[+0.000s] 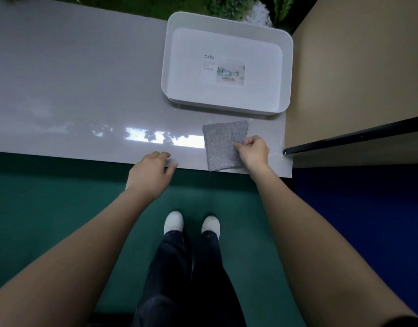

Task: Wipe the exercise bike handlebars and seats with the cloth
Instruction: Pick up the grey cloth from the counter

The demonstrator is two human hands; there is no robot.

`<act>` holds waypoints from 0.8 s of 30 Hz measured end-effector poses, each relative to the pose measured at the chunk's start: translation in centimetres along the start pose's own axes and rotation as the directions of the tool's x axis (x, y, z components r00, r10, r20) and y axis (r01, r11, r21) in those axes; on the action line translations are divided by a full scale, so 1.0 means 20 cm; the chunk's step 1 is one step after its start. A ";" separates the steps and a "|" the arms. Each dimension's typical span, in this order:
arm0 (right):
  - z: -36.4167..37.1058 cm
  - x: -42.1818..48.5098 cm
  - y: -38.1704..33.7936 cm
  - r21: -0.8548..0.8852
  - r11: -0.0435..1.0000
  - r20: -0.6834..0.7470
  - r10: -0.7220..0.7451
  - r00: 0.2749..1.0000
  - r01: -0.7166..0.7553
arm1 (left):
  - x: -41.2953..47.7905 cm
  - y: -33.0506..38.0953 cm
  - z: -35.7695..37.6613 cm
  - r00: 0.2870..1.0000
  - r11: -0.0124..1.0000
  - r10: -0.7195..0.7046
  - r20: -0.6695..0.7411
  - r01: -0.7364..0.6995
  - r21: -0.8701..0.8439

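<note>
With right hand (pixel 253 149) pinching the grey cloth (pixel 223 145) at the desk (pixel 85 90) edge, right of centre, and left hand (pixel 153 168) resting slack on the rim, bunch more fabric before lifting.

Small print on the tray label (pixel 229 75) is unreadable; plants (pixel 227 5) are cropped above.

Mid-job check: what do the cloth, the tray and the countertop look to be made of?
The cloth is grey with a nubbly, matte pile, probably microfibre or terry. The tray is white and smooth with rounded corners and a soft sheen, likely moulded plastic. The countertop is pale grey and glossy and mirrors the lights: laminate or polished stone, cannot tell which.
</note>
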State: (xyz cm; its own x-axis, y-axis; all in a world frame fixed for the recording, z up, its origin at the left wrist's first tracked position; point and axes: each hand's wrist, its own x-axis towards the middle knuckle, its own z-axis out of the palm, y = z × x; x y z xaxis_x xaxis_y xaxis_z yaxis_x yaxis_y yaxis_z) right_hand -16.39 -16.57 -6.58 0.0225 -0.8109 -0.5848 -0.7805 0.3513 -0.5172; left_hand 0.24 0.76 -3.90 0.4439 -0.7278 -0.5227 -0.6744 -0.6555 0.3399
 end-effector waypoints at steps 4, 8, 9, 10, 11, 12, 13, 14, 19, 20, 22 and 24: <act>-0.05 -0.11 -0.10 0.088 0.994 0.029 -0.070 0.997 0.067 | -0.03 0.02 -0.06 0.999 0.997 -0.031 -0.008 0.030 -0.072; -0.11 -0.25 -0.25 0.168 0.979 0.041 -0.123 0.992 0.114 | -0.08 0.07 -0.17 0.999 0.987 -0.033 -0.030 0.028 -0.160; -0.13 -0.30 -0.29 0.202 0.971 0.043 -0.142 0.989 0.131 | -0.09 0.09 -0.21 0.999 0.982 -0.030 -0.041 0.021 -0.189; -0.15 -0.34 -0.34 0.243 0.959 0.044 -0.163 0.986 0.148 | -0.11 0.11 -0.25 0.998 0.975 -0.031 -0.053 0.018 -0.222; -0.18 -0.39 -0.38 0.286 0.944 0.047 -0.183 0.982 0.162 | -0.12 0.14 -0.29 0.997 0.966 -0.035 -0.066 0.017 -0.258; -0.22 -0.45 -0.43 0.331 0.927 0.049 -0.206 0.977 0.178 | -0.14 0.17 -0.34 0.996 0.955 -0.043 -0.076 0.019 -0.295; -0.26 -0.51 -0.49 0.380 0.904 0.052 -0.232 0.971 0.195 | -0.16 0.20 -0.39 0.995 0.944 -0.048 -0.087 0.017 -0.331; -0.30 -0.58 -0.54 0.433 0.876 0.054 -0.262 0.963 0.214 | -0.18 0.23 -0.44 0.994 0.929 -0.054 -0.096 0.015 -0.369; -0.54 -0.91 -0.78 0.667 0.722 0.144 -0.367 0.919 0.184 | -0.30 0.39 -0.73 0.997 0.566 -0.046 -0.058 -0.021 -0.824; -0.59 -0.98 -0.81 0.712 0.684 0.162 -0.383 0.910 0.161 | -0.33 0.44 -0.80 0.999 0.421 -0.028 -0.031 -0.016 -0.907; -0.69 -1.10 -0.86 0.800 0.591 0.202 -0.430 0.880 0.105 | -0.41 0.52 -0.92 0.999 0.156 0.034 -0.009 -0.014 -0.988; -0.77 -1.20 -0.87 0.857 0.513 0.235 -0.474 0.848 0.049 | -0.49 0.57 -1.01 0.995 -0.024 0.091 -0.045 -0.042 -0.999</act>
State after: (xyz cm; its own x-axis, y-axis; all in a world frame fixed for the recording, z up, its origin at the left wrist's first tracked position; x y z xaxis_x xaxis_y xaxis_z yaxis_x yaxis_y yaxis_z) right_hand -12.96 -10.52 26.09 0.5361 -0.7445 -0.3979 0.1367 0.5417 -0.8294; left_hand 0.10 -3.78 20.89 0.4066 -0.7926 -0.4544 0.5868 -0.1546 0.7948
